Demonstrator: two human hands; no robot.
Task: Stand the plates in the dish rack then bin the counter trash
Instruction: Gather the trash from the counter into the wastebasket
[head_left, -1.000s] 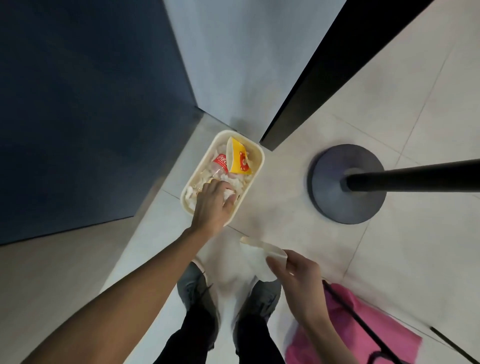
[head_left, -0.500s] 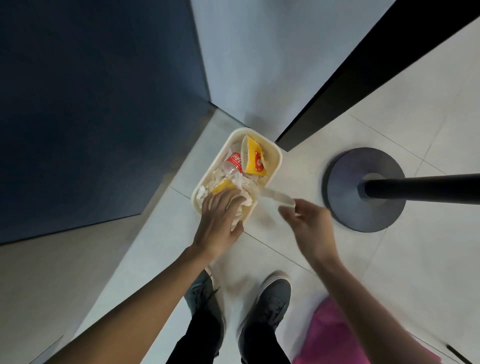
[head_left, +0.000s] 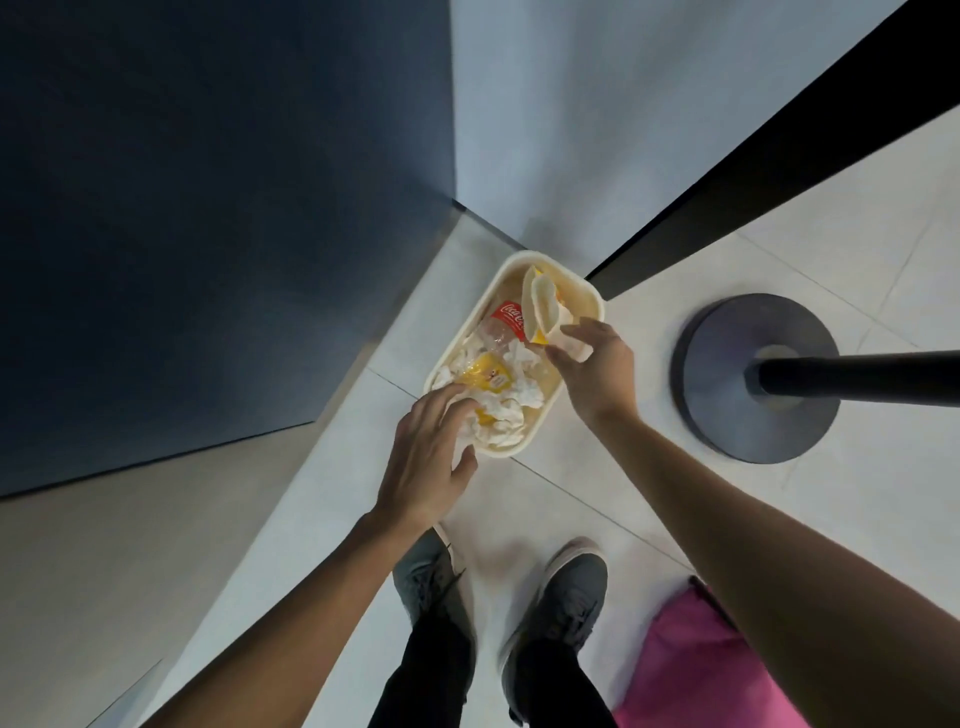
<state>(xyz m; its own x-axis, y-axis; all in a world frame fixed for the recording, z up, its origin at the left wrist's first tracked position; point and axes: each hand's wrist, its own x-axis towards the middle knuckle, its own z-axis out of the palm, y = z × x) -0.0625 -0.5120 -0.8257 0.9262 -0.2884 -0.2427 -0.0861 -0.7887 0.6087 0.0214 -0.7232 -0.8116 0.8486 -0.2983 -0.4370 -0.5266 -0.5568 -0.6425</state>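
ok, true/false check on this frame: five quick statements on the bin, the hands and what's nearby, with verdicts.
1. The right hand pinches white paper above the bin. True.
2. The bin stands on a counter. False: it stands on the floor tiles.
3. A red-labelled bottle lies in the bin. True.
4. The left hand holds a plate. False: its fingers rest on crumpled tissues at the bin's near end.
5. The black stand base touches the bin. False: bare floor separates them.
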